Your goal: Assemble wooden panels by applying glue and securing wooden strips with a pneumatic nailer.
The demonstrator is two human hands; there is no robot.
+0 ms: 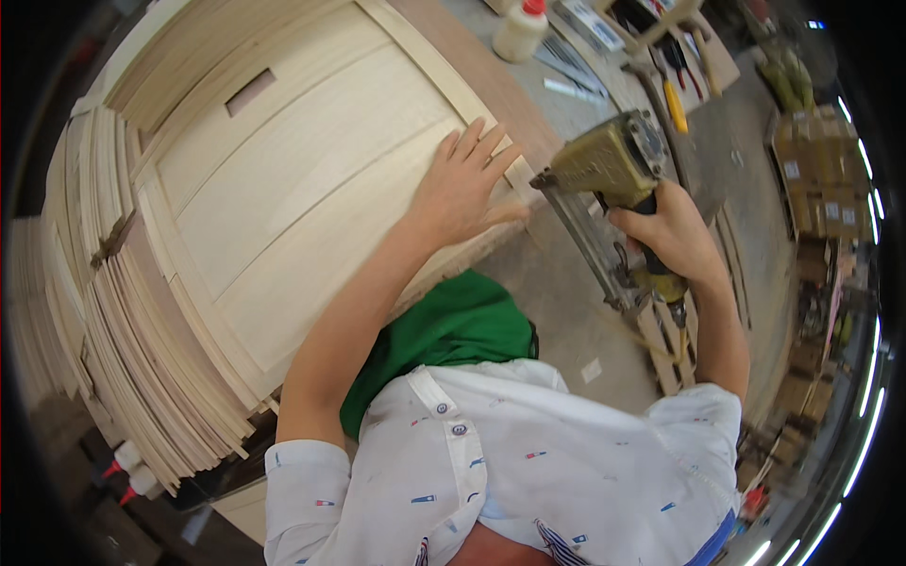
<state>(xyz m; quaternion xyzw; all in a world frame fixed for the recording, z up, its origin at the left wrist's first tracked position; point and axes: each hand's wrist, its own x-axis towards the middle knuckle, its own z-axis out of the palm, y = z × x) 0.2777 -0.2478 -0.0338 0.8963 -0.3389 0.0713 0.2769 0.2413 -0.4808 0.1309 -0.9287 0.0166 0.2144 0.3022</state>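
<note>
While the left hand point(462, 184) lies flat over the pale wooden panel point(302, 189), fingers fanned apart near its right-hand corner, the right hand point(678, 231) is clamped on the grip of an olive-green nail gun point(604, 162). Gun is just right of the panel, its nose by that same corner; contact between nose and wood cannot be told from this angle. Long metal magazine of the gun slants down beside the panel toward the wearer. Hose point(681, 344) at the base of the grip.

Panel: raised frame strips along its borders, long grooves across its face, a rectangular cutout toward its far left part. Brown board point(481, 58) along its right edge. Stacked thin wooden pieces point(165, 363) left of the panel, edges uneven; more boards point(222, 38) past its far left side.

Close below the panel, green cloth point(448, 321) at the wearer's waist, then white patterned shirt point(547, 453).

Beyond the panel's right edge, grey tabletop point(538, 92): squat bottle point(520, 34) with red cap, pale metal strips. Farther right of the panel, hammer point(651, 90) and yellow-handled tool point(676, 108).

Well right of the panel: slatted wood point(651, 349) on the concrete floor point(566, 311), brown cartons point(821, 179) piled up, bright light strips point(866, 373) at the rim.
</note>
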